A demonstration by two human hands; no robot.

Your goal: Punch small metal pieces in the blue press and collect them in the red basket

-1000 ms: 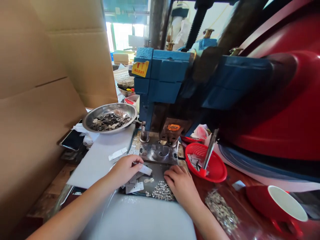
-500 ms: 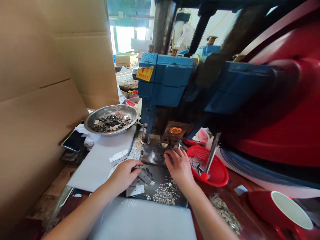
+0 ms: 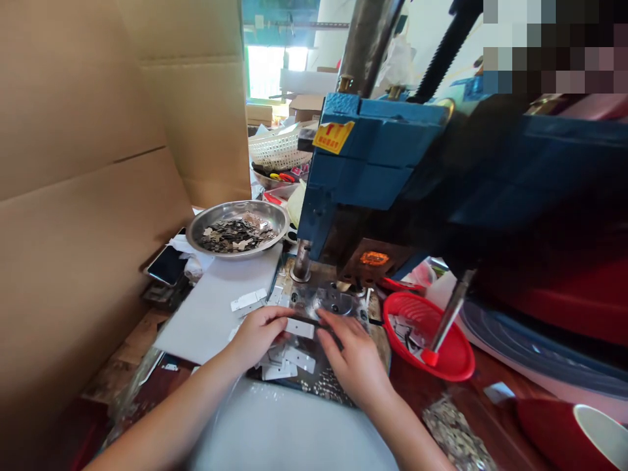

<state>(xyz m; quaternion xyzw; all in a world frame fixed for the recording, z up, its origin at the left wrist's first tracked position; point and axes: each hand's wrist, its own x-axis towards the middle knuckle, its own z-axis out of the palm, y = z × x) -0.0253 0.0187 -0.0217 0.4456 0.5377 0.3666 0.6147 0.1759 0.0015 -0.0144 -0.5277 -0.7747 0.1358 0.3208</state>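
My left hand (image 3: 258, 333) pinches a small white metal strip (image 3: 300, 327) just in front of the die plate (image 3: 328, 302) of a blue press (image 3: 377, 157). My right hand (image 3: 354, 356) has its fingers curled at the strip's right end, touching it. Several more white strips (image 3: 287, 363) lie under my hands on a dark tray, beside a heap of small shiny metal pieces (image 3: 326, 386). The press head with its orange-lit spot (image 3: 373, 258) hangs above the die.
A steel bowl (image 3: 238, 229) of dark metal scraps stands at the back left on a white board (image 3: 220, 301). A red basket (image 3: 426, 333) with a tool handle is to the right, a red cup (image 3: 583, 432) at bottom right. Cardboard walls (image 3: 88, 196) the left; a phone (image 3: 167, 265) lies there.
My right hand pulled back from the die to meet the left. My left hand lifted a white strip toward the die. The view shifted, so everything sits further right.
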